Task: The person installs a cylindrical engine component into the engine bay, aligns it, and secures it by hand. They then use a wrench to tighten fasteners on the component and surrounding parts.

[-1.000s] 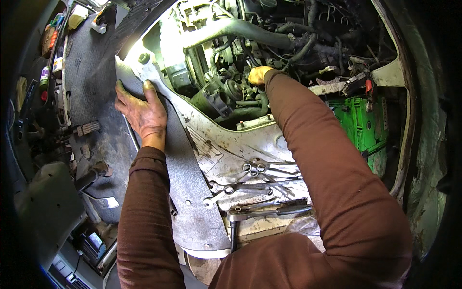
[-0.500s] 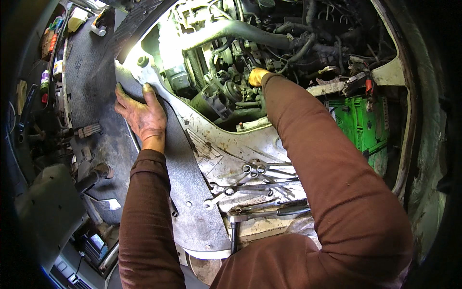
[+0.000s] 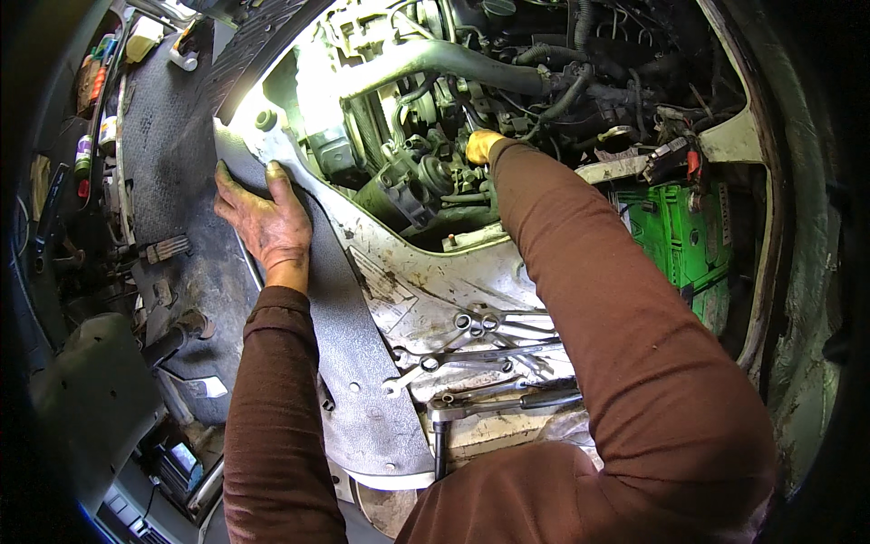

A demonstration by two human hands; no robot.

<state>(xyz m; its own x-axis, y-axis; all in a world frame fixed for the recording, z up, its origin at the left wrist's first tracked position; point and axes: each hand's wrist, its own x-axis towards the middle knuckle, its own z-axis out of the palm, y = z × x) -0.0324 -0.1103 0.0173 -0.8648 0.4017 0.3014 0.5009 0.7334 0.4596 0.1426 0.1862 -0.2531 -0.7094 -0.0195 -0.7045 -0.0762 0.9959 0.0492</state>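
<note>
My left hand [image 3: 267,222], smudged dark, rests on the edge of a grey textured trim panel [image 3: 335,299]. Its fingers are extended, with the thumb held apart, and it holds nothing. My right hand [image 3: 483,146] reaches down into the engine bay, among hoses and metal parts. Only the back of it shows, lit yellow; its fingers are hidden behind the parts, so whatever they touch is out of sight. Just left of it lie a round metal housing [image 3: 408,192] and a thick dark hose [image 3: 444,58] crossing above.
Several spanners [image 3: 430,363] and a ratchet with a socket [image 3: 494,403] lie on the white, dirty body panel [image 3: 408,281] between my arms. A green battery [image 3: 680,236] sits right of my right forearm. Pedals [image 3: 168,248] and a dark floor mat are at left.
</note>
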